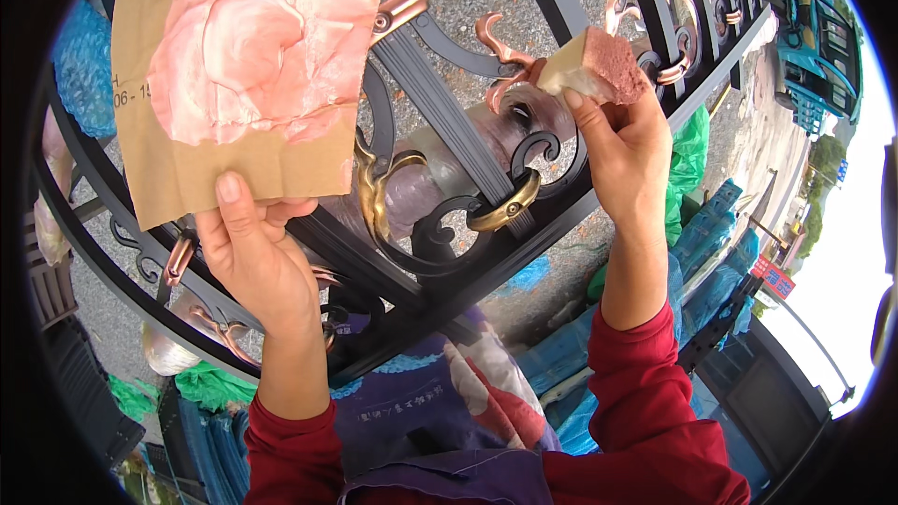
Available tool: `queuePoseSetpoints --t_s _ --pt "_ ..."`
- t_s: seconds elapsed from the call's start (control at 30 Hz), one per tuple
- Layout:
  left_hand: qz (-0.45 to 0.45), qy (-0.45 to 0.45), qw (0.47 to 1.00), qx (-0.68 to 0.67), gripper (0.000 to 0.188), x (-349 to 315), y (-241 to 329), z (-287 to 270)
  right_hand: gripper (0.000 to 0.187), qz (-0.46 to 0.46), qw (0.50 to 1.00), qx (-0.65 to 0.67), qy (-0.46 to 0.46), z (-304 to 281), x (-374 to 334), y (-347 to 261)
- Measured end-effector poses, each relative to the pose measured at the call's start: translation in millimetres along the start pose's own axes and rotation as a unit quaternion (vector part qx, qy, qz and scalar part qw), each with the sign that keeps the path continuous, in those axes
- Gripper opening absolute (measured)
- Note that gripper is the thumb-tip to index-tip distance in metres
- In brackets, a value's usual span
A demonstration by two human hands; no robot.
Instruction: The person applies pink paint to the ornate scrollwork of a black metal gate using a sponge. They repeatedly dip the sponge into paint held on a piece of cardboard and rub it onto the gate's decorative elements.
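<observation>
My left hand [253,257] grips the lower edge of a brown cardboard piece [154,178], thumb on its front. Wet pink-copper paint [253,33] is smeared thickly over most of the cardboard. Between the fingers and thumb of my right hand [625,154] is a pale sponge block [599,65], its right face coated in dull copper-red. The sponge is beside a copper-coloured scroll [505,51] on a black metal fence panel [449,136]; whether they touch I cannot tell. Gold-coloured ornaments [510,206] sit lower on the panel.
A plastic-wrapped roll [421,182] shows behind the bars, over gravelly ground. Blue wrapped bundles [711,234] and green plastic [689,164] lie to the right. Blue bubble wrap [84,70] is at the far left. A blue-green vehicle [823,56] stands at the upper right.
</observation>
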State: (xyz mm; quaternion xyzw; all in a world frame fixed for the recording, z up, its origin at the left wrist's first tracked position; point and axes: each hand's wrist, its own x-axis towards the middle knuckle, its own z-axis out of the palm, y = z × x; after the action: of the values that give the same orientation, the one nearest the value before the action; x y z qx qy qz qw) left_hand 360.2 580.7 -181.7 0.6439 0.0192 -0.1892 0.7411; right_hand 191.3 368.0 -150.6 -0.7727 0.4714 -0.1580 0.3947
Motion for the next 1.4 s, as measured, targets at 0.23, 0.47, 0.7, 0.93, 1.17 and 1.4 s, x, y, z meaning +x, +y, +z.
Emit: queuePoseSetpoints --t_s 0.23,0.47,0.7,0.93,1.17,1.4 --pt "-0.003 0.003 1.0 0.009 0.035 -0.9 -0.6 0.2 0.031 0.009 0.996 0.087 0.023 21.0 -28.6 3.0" --pt "0.005 -0.003 1.0 0.006 0.035 0.2 -0.9 -1.5 0.03 0.074 0.985 0.157 0.013 12.4 -35.7 -2.5" --pt "0.002 0.006 1.0 0.003 0.036 0.4 -0.8 0.3 0.036 -0.022 0.995 -0.076 -0.052 4.6 -32.7 -0.3" --pt "0.003 0.01 1.0 0.016 0.037 0.5 -1.7 -2.3 0.034 0.071 0.969 0.199 0.127 -25.5 -39.3 15.6" --pt "0.002 0.006 1.0 0.027 0.037 1.4 -3.9 -4.3 0.034 0.062 0.979 0.166 0.105 -7.6 -34.7 10.1" --pt "0.009 0.011 1.0 0.014 0.035 2.8 -2.4 -1.6 0.025 0.022 0.995 0.019 0.096 -1.7 -33.6 24.5"
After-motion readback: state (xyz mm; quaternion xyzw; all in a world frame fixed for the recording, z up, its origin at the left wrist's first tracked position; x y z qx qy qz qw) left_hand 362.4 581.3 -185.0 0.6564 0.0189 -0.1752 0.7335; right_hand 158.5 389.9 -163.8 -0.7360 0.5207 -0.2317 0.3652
